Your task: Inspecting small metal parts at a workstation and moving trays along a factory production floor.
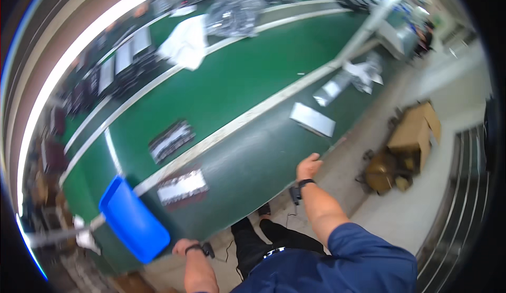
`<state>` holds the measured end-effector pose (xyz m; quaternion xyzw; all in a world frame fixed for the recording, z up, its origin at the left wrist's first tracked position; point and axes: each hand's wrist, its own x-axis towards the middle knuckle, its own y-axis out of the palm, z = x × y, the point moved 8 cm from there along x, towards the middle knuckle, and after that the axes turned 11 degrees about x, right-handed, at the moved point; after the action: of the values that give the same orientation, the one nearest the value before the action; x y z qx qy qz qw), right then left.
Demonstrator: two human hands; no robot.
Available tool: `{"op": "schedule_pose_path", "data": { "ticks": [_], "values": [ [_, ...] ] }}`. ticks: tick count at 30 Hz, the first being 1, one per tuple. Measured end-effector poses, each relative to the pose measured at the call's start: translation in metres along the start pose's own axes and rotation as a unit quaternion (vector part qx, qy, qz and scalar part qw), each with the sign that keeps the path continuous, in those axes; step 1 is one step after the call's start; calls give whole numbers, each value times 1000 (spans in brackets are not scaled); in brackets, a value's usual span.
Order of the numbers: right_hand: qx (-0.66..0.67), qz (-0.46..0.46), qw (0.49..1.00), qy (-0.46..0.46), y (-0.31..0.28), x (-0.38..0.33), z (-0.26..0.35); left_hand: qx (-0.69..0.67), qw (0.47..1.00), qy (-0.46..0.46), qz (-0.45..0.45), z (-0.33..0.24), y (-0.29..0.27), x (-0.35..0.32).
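Note:
My right hand (307, 167) is at the near edge of the green workbench (253, 158), with a dark band on its wrist. Its fingers are loosely apart and I see nothing in them. Beyond it on the bench lies a white oblong box (313, 119). Low on the left, my left hand (185, 246) is close to the corner of a blue plastic tray (134, 222). Blur hides its fingers, and I cannot tell whether it touches the tray. A flat piece with a white face and dark edges (183, 187) rests on the bench beyond that hand.
A similar dark and white piece (172, 141) lies on the green belt (237, 77) behind a pale rail. Clear plastic wrapping (363, 74) is at the bench's right. Cardboard boxes (414, 135) stand on the floor at right. Clear bags (234, 11) and white sheeting (185, 42) lie across the belt.

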<state>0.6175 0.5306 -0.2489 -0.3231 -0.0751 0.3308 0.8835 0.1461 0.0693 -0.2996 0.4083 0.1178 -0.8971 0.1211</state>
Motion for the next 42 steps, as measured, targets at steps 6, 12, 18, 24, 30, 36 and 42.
{"op": "schedule_pose_path", "data": {
  "ticks": [6, 12, 18, 24, 30, 36, 42],
  "values": [
    [-21, 17, 1000, 9, -5, -9, 11, 143, 988, 62, 14, -1, -12, -22],
    [-7, 13, 1000, 26, -7, -9, 14, 175, 979, 96, 39, -4, -9, -20],
    [2, 24, 999, 41, -10, -13, 19, 159, 983, 79, 40, -6, 9, 12],
    [-10, 32, 997, 65, -10, -13, 20, 98, 991, 44, 77, -6, 23, 30],
    [-12, 34, 998, 60, -10, -14, 21, 115, 989, 55, 70, -3, 15, 18],
    [-17, 29, 998, 50, -9, -13, 19, 122, 989, 58, 63, -6, 14, 20],
    [-15, 23, 999, 35, -8, -12, 16, 125, 990, 49, 45, -5, 5, 6]
  ]
}}
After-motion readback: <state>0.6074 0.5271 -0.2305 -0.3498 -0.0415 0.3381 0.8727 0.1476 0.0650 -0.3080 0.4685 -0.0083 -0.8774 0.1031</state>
